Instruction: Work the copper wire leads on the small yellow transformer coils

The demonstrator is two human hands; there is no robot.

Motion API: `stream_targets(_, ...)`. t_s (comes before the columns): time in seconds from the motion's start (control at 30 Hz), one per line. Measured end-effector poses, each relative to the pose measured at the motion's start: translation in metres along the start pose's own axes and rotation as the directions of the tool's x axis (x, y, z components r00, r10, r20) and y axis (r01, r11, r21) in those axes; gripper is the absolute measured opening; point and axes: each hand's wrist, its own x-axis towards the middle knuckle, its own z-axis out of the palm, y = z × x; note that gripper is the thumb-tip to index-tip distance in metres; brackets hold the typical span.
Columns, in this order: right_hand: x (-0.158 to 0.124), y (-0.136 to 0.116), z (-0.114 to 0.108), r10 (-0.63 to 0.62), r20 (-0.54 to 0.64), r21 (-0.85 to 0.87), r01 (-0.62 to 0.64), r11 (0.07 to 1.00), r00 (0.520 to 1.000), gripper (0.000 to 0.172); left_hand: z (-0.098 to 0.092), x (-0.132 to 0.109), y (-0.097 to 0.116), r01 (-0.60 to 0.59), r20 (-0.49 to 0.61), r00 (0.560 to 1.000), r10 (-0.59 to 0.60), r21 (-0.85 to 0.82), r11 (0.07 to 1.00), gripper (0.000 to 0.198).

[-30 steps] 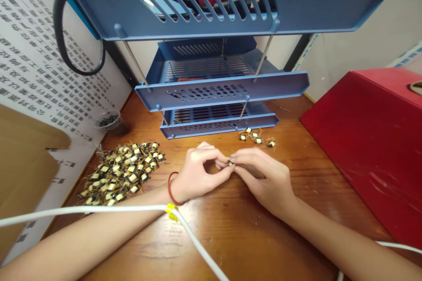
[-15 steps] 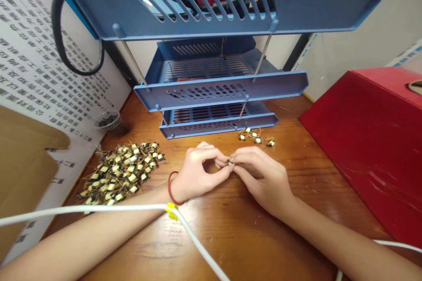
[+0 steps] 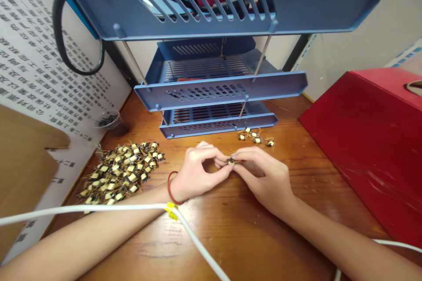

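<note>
My left hand and my right hand meet over the middle of the wooden table. Both pinch one small yellow-and-black wound coil part between thumbs and fingertips, just above the tabletop. A red band circles my left wrist. To the left lies a big pile of the same coil parts with thin copper leads. A few more coil parts lie just beyond my right hand, in front of the blue tray stack.
A blue stacked letter tray stands at the back, its top shelf overhanging. A red box fills the right side. A white cable crosses my left forearm. A small clear cup sits at the back left beside a printed sheet.
My right fingertips have shifted slightly on the coil part; otherwise both hands stay in place.
</note>
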Motion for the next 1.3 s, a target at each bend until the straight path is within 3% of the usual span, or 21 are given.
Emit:
stream_targets(0.47, -0.0013, 0.0022, 0.0002, 0.038, 0.044, 0.041, -0.040, 0.998, 0.998, 0.018, -0.0003, -0.0013, -0.0020, -0.014, 0.006, 1.000, 0.014, 0.005, 1.000, 0.009)
stream_targets(0.77, -0.0002, 0.0030, -0.0006, 0.081, 0.010, 0.049, -0.081, 0.995, 0.997, 0.016, -0.0003, -0.0006, -0.0012, 0.006, -0.004, 1.000, -0.006, -0.021, 1.000, 0.011)
stream_targets(1.3, 0.0016, 0.0016, -0.0013, 0.057, 0.016, 0.036, -0.058, 0.998, 0.998, 0.012, -0.0003, 0.0004, -0.0009, 0.001, 0.007, 1.000, -0.001, 0.000, 1.000, 0.009)
